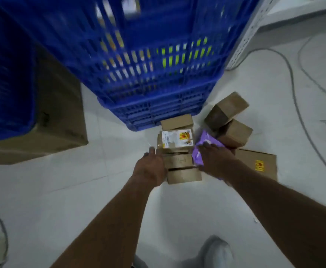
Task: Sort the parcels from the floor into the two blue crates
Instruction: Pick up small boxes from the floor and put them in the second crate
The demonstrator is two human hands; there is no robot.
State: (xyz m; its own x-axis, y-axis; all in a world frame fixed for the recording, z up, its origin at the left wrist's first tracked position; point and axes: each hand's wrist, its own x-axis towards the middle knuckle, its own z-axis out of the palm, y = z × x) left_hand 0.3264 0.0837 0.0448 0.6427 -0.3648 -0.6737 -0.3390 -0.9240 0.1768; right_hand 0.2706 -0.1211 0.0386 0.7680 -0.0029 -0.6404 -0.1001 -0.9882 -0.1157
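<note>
Several cardboard parcels lie on the floor in front of a big blue crate [131,60]. A second blue crate [5,78] stands at the left on a large cardboard box. My right hand [215,158] lies on a purple soft parcel [206,141], with its fingers curled over the parcel's top. My left hand [151,167] touches the left side of a row of small boxes [179,161]. The box [177,140] beyond them carries a white label. Two more boxes [226,111] are stacked at the right, and a flat box [258,165] lies beside my right arm.
A large cardboard box [61,113] holds up the left crate. A grey perforated metal post [253,29] rises at the upper right. Cables [301,120] snake across the pale floor at the right, another cable [1,229] lies at the lower left. My shoe [218,250] shows at the bottom.
</note>
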